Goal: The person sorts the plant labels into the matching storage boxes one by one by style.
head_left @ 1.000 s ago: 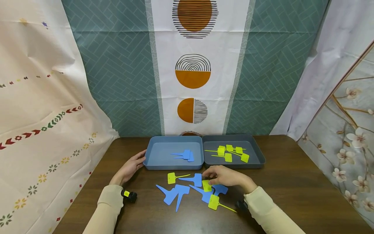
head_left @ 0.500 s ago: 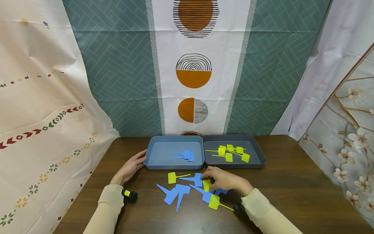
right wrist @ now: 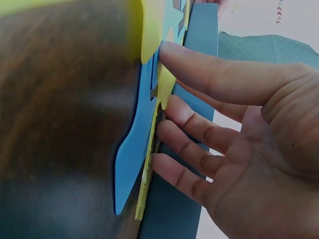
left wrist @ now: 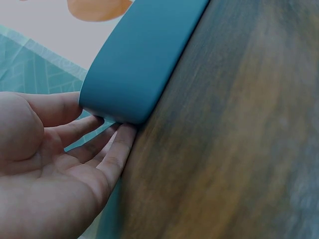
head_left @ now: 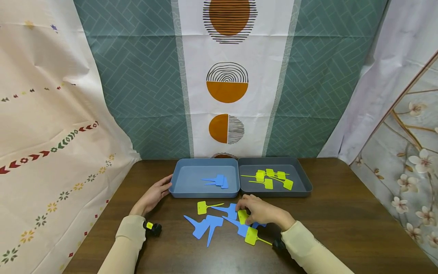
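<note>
At the blue tray's point(head_left: 184, 179) left end, my left hand point(head_left: 153, 196) rests with extended fingers; in the left wrist view its fingertips touch the tray's outer corner point(left wrist: 124, 74). My right hand point(head_left: 265, 212) reaches down to the loose plant labels before the trays. Its thumb and fingers pinch a yellow plant label point(head_left: 242, 216), partly hidden by the hand. Blue plant labels point(head_left: 242, 230) lie under and beside it, one point(head_left: 232, 211) close to the fingertips. Another yellow label point(head_left: 251, 236) lies just nearer, below the thumb.
A dark grey tray point(head_left: 301, 182) with several yellow labels point(head_left: 268, 184) adjoins the blue tray, which bears a few blue labels point(head_left: 219, 180). Farther left on the wooden table lie a yellow label point(head_left: 202, 207) and two overlapping blue ones point(head_left: 200, 229). Curtains hang behind.
My right hand has lowered, and its thumb and fingers have closed in on the yellow label. The blue label by its fingertips has turned slightly. The left hand stays at the tray.
</note>
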